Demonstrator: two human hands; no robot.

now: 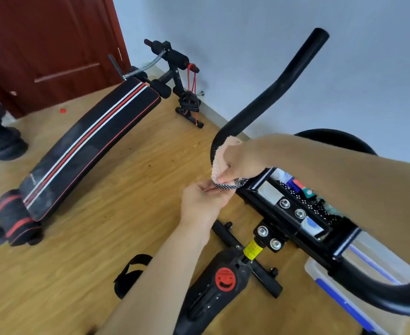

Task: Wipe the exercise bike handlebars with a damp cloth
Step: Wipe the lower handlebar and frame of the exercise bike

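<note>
Right hand [241, 163]: wraps the cloth [219, 160] around the handlebar [266, 97] bend.
Left hand [204, 201]: pinches the cloth's lower edge.
Tip: keep it taut, then slide upward.

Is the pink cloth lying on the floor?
No, the pink cloth is wrapped round the black handlebar, held there by the right hand.

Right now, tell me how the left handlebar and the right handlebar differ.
The left handlebar has the pink cloth wrapped round its bend, gripped by the right hand; the right handlebar is bare. The left one rises toward the wall; the right one curves low at the frame's edge. Both are black tubes.
</note>
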